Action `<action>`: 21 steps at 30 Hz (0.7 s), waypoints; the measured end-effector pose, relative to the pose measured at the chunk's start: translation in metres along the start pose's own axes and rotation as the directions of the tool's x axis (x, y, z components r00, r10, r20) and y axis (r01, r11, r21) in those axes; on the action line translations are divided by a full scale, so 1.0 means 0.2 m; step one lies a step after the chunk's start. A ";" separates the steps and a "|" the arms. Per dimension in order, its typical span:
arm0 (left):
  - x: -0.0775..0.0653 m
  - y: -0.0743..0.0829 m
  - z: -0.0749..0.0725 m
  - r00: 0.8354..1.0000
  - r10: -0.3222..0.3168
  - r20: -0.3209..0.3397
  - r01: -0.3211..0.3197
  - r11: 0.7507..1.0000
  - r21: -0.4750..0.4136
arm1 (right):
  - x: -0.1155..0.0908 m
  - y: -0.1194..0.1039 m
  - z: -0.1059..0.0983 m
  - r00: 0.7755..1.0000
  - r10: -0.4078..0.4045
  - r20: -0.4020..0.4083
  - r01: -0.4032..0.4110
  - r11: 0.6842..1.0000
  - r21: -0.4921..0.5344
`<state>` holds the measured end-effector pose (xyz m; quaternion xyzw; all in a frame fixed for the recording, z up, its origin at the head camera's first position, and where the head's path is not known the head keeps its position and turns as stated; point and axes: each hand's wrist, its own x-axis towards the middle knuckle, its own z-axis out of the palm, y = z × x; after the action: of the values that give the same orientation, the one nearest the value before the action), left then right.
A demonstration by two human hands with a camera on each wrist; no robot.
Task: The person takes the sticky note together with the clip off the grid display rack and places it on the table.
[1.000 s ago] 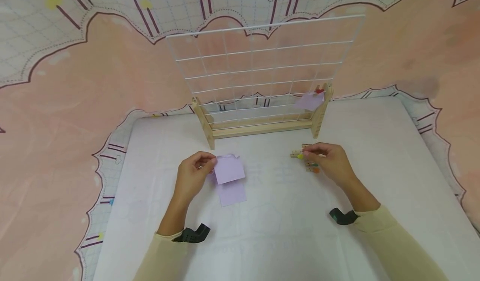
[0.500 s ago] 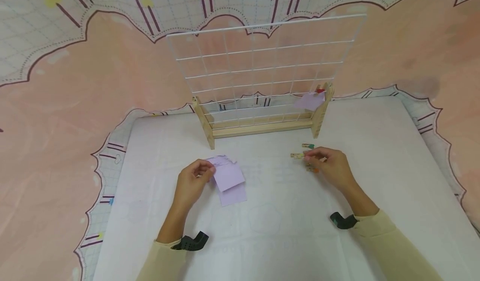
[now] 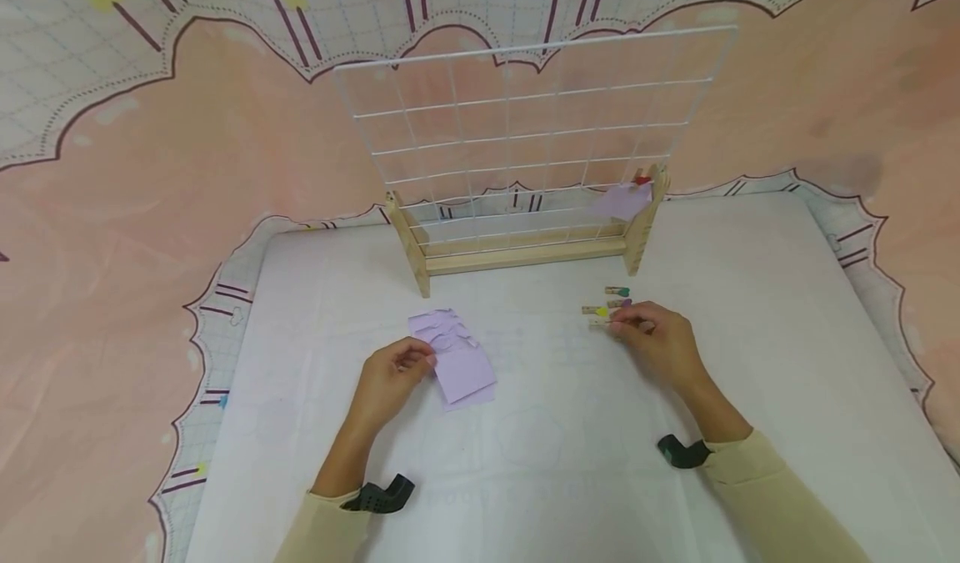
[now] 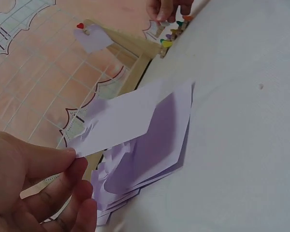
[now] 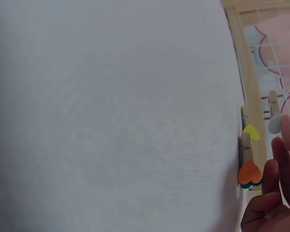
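Note:
My left hand [image 3: 390, 381] pinches one corner of a pale purple paper note [image 4: 121, 121] between thumb and forefinger. That note is raised at a slant above more purple notes [image 4: 169, 140], which lie on the table with curled, crinkled far ends. At the right, my right hand [image 3: 662, 346] pinches a small wooden clothespin [image 5: 273, 99] by its white heart end, just above the tabletop. Beside it lie several other small clothespins, with a yellow heart [image 5: 251, 131], an orange heart [image 5: 250, 171] and a green heart [image 3: 623, 292] among them.
A white wire grid [image 3: 525, 121] stands behind in a wooden base [image 3: 525, 258]. Low at its right, a purple note [image 3: 621, 203] hangs from a red-heart clothespin [image 3: 642, 179]. The white table [image 3: 555, 463] spreads in front, with patterned cloth [image 3: 150, 213] around it.
My left hand has drawn toward me, bringing the pinched note over the lower ones. My right hand has also shifted slightly toward me, with a white-heart clothespin now visible in its fingers.

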<state>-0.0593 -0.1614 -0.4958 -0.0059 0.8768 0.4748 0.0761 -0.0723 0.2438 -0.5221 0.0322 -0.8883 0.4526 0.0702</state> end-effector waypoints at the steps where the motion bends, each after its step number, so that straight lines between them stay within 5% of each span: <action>1: 0.00 0.00 0.00 1.000 0.003 0.005 -0.003 1.000 0.005 | 0.00 0.01 0.00 1.000 -0.005 -0.014 0.005 1.000 -0.001; 21: -0.05 -0.04 0.02 0.995 -0.025 0.095 0.021 0.999 0.043 | -0.01 0.02 0.02 0.997 -0.010 -0.073 0.011 1.000 0.011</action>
<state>-0.0479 -0.1633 -0.5033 0.0084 0.8819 0.4550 0.1235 -0.0716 0.2433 -0.5281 0.0207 -0.8825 0.4581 0.1046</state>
